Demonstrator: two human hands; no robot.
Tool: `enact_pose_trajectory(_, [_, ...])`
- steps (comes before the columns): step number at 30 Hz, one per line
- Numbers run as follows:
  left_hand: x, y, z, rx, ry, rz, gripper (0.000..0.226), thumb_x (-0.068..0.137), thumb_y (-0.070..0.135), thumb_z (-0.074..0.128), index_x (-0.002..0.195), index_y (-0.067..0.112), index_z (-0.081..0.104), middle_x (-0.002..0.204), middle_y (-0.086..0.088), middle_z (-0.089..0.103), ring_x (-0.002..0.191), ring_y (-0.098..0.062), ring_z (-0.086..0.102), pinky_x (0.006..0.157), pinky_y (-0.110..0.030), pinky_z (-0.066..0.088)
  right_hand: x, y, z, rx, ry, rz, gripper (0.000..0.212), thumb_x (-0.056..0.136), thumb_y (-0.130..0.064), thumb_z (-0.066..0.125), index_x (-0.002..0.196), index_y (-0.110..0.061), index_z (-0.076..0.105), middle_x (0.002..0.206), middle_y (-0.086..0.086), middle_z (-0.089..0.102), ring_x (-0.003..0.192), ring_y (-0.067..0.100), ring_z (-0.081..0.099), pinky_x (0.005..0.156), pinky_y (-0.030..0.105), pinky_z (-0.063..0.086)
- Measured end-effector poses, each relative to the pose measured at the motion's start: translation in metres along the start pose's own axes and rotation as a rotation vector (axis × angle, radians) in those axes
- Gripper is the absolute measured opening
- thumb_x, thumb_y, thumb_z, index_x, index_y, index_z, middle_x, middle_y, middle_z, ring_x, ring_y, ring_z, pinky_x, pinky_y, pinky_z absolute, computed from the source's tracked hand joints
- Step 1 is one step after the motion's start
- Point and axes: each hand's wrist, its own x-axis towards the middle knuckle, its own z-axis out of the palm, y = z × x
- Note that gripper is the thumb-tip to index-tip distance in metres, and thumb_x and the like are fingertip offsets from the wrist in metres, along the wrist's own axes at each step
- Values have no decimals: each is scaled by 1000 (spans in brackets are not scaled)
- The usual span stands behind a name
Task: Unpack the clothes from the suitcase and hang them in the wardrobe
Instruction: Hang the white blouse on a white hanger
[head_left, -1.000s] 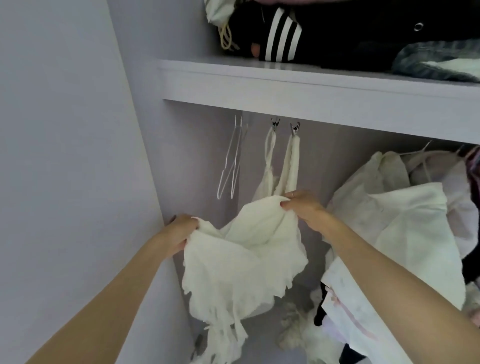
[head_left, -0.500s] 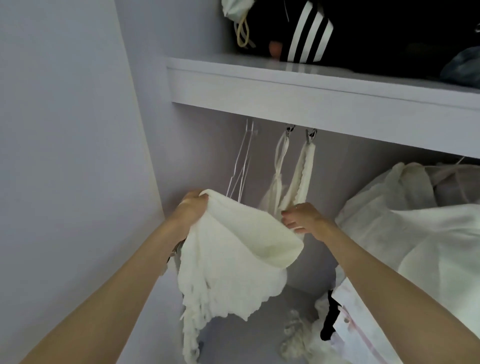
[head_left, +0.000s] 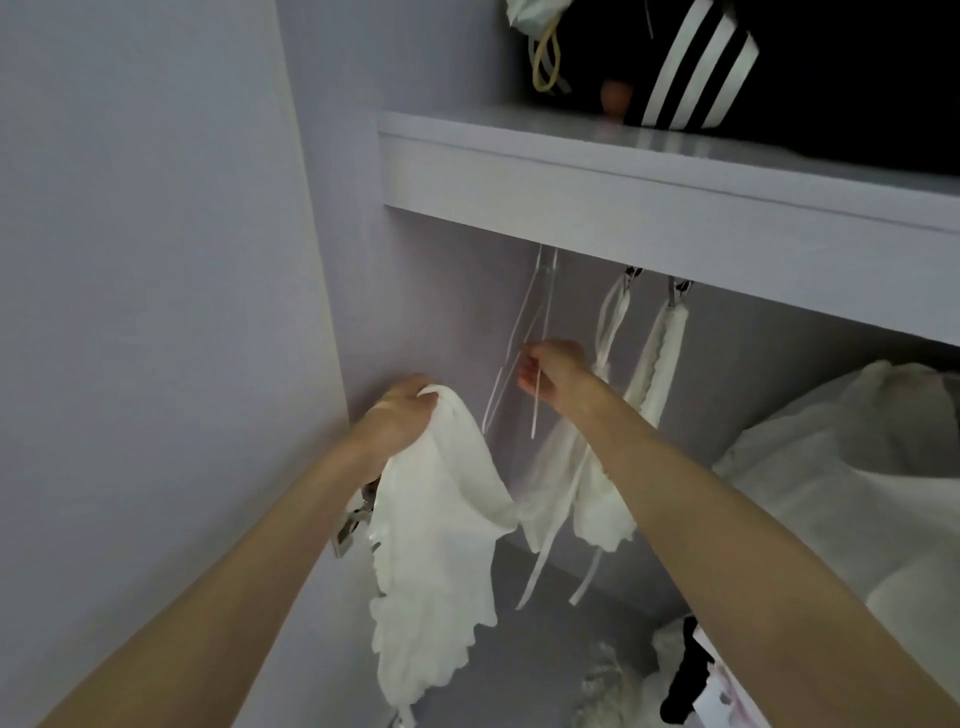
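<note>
Two hands busy | left hand (head_left: 397, 415) gripped white garment (head_left: 436, 551) below shelf's (head_left: 623, 208) left end | right hand (head_left: 550, 370) pinched empty hanger (head_left: 524, 332) | garment looked light, limp; best held at shoulders

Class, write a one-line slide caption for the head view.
Left hand grips a white garment while right hand pinches an empty wire hanger under the wardrobe shelf.

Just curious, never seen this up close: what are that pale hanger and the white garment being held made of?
The hanger looks like thin clear plastic or coated wire; too faint to tell which. The white garment in the left hand looks like soft matte woven cloth, perhaps cotton: it drapes limply, with scalloped edges.
</note>
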Motion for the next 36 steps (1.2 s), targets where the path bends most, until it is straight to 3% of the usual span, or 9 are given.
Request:
enact_pose_trajectory(2, [-1,-1,-2,-8,-28,38,23,94,10,38,94,16,60,103,-14,60,93,-27,56,83,-37,46,2,-5,-6,18,47,-21,26,90,0,45,67,-11,49,38,-2,41,32,9,36,33,8,29])
enact_pose_trajectory(6, [-3,-3,0,-2,-70,85,29,94,8,39,79,23,58,88,-5,58,83,-21,53,75,-30,41,10,-8,-20,-226,171,-111,23,97,-25,39,83,-18,56,61,-2,39,47,13,33,33,19,24])
enact_pose_trajectory(10, [-7,-1,9,20,-70,101,27,94,8,39,84,22,59,86,-3,58,82,-21,53,74,-28,41,18,0,-36,-201,212,-303,36,100,-17,30,126,-24,54,79,-12,44,63,-1,37,56,14,31])
enact_pose_trajectory(12, [-10,0,13,32,-57,105,24,94,7,39,88,20,59,85,-2,58,82,-20,53,72,-27,41,13,-2,-45,-179,187,-361,44,97,-6,27,135,-21,46,92,-6,46,64,-1,37,58,13,30])
enact_pose_trajectory(17, [-19,0,22,34,3,108,22,93,8,40,89,19,59,78,3,56,78,-17,52,62,-22,40,-13,-2,-59,-260,263,-385,39,87,6,30,116,-9,52,84,1,51,61,8,44,54,22,37])
enact_pose_trajectory(20, [-24,-3,28,-6,31,64,22,92,11,43,87,22,61,81,3,58,79,-19,54,63,-24,41,-26,13,-70,-241,273,-362,25,89,0,33,103,-13,50,76,-3,52,64,6,45,64,23,37])
enact_pose_trajectory(25, [-37,-4,37,-16,-86,94,28,92,9,43,78,28,59,78,4,57,74,-14,52,61,-23,40,-55,43,-90,-136,259,-290,7,88,-11,47,95,-12,48,66,0,52,57,10,44,56,22,35])
enact_pose_trajectory(32, [-61,9,57,-18,-318,281,26,93,1,41,90,18,61,86,5,60,79,-8,54,61,-11,40,-102,102,-108,-321,-99,-216,35,82,-19,70,98,-15,39,100,-4,59,88,7,55,69,16,40])
enact_pose_trajectory(36, [-61,12,70,-56,-277,362,30,93,-1,39,83,21,57,82,6,56,75,-9,50,63,-17,38,-110,116,-115,-528,-47,-253,35,82,-20,71,89,-17,36,79,-7,45,68,5,45,59,14,34])
